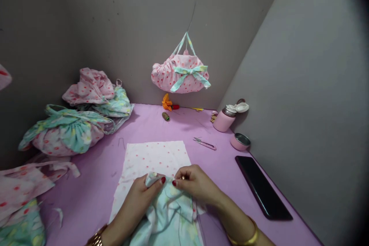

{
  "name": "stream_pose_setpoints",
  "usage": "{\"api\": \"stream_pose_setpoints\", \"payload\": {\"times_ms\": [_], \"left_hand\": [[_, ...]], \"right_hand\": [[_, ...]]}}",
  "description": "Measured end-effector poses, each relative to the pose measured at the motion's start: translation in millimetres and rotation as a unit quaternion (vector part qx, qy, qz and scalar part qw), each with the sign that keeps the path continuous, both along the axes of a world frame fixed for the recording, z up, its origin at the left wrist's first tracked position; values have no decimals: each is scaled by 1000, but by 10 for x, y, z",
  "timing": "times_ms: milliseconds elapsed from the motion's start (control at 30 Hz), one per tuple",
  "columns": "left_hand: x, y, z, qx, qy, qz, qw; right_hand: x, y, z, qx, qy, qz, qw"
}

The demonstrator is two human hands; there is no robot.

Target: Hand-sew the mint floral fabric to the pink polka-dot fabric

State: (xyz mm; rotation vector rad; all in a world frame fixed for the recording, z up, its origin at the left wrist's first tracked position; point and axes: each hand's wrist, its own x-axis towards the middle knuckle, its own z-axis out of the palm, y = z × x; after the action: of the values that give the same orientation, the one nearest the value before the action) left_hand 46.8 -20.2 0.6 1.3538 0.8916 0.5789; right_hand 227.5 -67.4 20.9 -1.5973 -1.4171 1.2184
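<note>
Mint-green floral cloth (167, 219) lies bunched in front of me, its top edge raised between my hands. My left hand (144, 192) is closed on that edge, thumb on top. Just beside it my right hand (191, 184) pinches the same edge between thumb and fingers; whether a needle is between the fingertips is too small to tell. A dark thread (179, 225) trails down over the green cloth. Beneath it a white cloth with pink dots (155, 155) is spread flat on the purple tabletop (219, 184).
Thread snips (205, 144), a pink lid (240, 142), a pink jar (224, 120) and a black phone (262, 186) lie to the right. Sewn fabric bundles (66, 130) crowd the left. A dotted pouch with a bow (183, 75) hangs ahead; a thread spool (165, 116) lies below.
</note>
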Motion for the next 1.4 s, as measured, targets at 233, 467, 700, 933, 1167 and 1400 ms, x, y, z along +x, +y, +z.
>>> {"api": "stream_pose_setpoints", "payload": {"times_ms": [233, 467, 700, 933, 1167, 1400], "left_hand": [[-12, 21, -63, 17, 38, 23, 999], [3, -31, -9, 47, 25, 5, 999], [10, -17, -67, 7, -2, -21, 1000], [8, 11, -110, 12, 33, -9, 999], [12, -21, -34, -23, 10, -2, 1000], [19, -28, -59, -30, 1, 13, 999]], "right_hand": [[12, -70, -190, 12, 44, -26, 999], [-19, -73, -210, 45, 31, -25, 998], [-37, -79, -200, 68, -9, -27, 997], [-53, -106, -193, 68, -12, -24, 997], [91, -83, -138, 173, -119, -111, 971], [616, 105, -164, 188, -380, -224, 878]]}}
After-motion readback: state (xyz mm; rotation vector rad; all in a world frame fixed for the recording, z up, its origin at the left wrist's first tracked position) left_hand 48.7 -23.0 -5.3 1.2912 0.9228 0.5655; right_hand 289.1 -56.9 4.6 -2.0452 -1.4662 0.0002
